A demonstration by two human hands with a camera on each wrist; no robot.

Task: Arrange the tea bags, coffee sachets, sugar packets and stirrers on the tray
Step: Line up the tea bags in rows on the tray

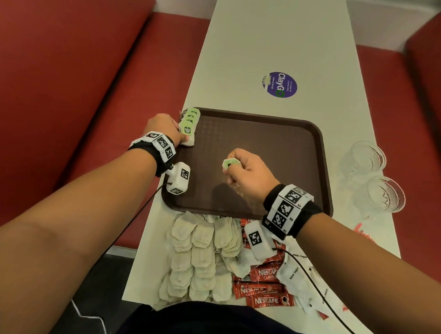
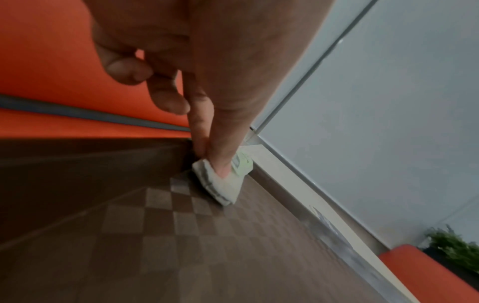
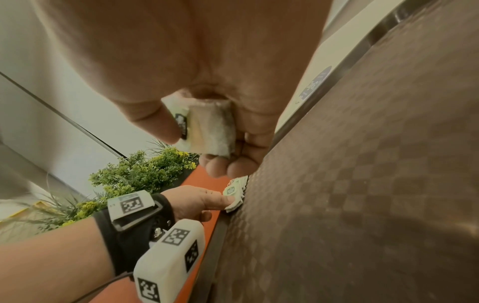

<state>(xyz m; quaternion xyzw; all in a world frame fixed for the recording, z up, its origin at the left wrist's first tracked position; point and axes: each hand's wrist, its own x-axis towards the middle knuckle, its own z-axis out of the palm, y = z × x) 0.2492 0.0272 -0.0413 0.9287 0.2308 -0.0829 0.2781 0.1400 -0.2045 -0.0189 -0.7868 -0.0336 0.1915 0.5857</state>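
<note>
Tray (image 1: 276, 150): brown plastic, rounded rectangle, raised rim, checker-textured floor, long axis running 9–3 across the white table (image 1: 272, 40).

Left hand (image 1: 163, 129) at the tray's 10 o'clock corner, thumb and forefinger pinching the near end of a row of tea bags (image 1: 189, 125). The row stands on edge against the left rim, long axis toward 12, green tags up. In the left wrist view only the end bag (image 2: 223, 184) is clear: white paper, flat square. The rest of the row is hidden behind the fingers (image 2: 202, 127).

Right hand (image 1: 247, 173) over tray centre, fingers curled round one tea bag (image 3: 211, 131), thumb on its green tag (image 1: 230, 163), tag pointing 10. The bag body is mostly hidden in the fist in the head view. The right wrist view shows a pale, fibrous pouch with its far end cut off by the palm.

At 6 off the tray: loose tea bags in overlapping rows (image 1: 200, 257), off-white, octagonal. At 5: red Nescafe sachets (image 1: 263, 290), partly under the right wrist camera, and white sugar packets (image 1: 293, 274), print too blurred to read fully. At 4, near the table edge: red stirrers (image 1: 361, 232), cut off and hard to make out.

At 3: two clear cut-glass cups (image 1: 374, 176). At 12: round purple sticker (image 1: 280, 84).
</note>
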